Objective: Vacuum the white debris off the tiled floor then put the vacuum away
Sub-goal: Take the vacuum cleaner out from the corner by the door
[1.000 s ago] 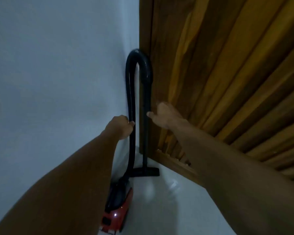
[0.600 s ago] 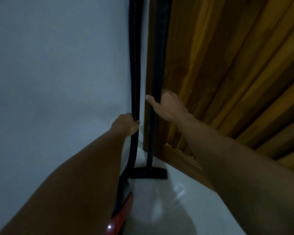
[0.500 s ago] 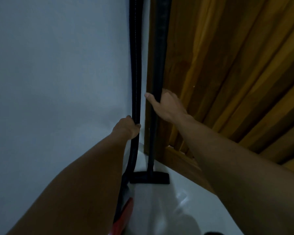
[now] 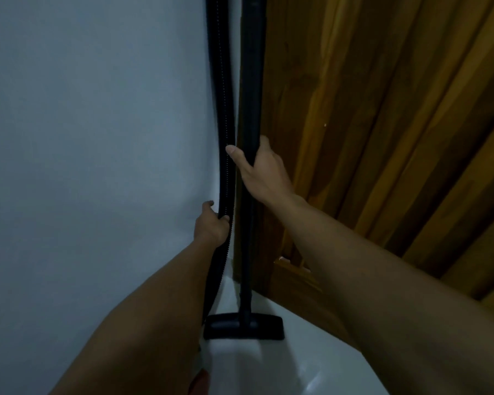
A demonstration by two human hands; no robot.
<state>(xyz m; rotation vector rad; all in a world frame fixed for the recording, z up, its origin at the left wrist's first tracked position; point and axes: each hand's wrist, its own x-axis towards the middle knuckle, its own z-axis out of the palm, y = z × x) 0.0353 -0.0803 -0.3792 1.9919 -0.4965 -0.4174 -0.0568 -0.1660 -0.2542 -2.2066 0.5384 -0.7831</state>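
Head view: floor head point(image 4: 243, 326) set between wall point(image 4: 83, 138) and wooden door point(image 4: 368, 124).
Hose point(image 4: 225, 109) gripped by left hand point(image 4: 211, 228), wand point(image 4: 250, 81) by right hand point(image 4: 264, 172).

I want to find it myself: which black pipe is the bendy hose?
Find the corner where the pale wall meets the wooden door. Two black pipes stand there. The hose is the one nearer the wall, gripped by the left hand; it is ribbed, while the wand beside it is smooth.
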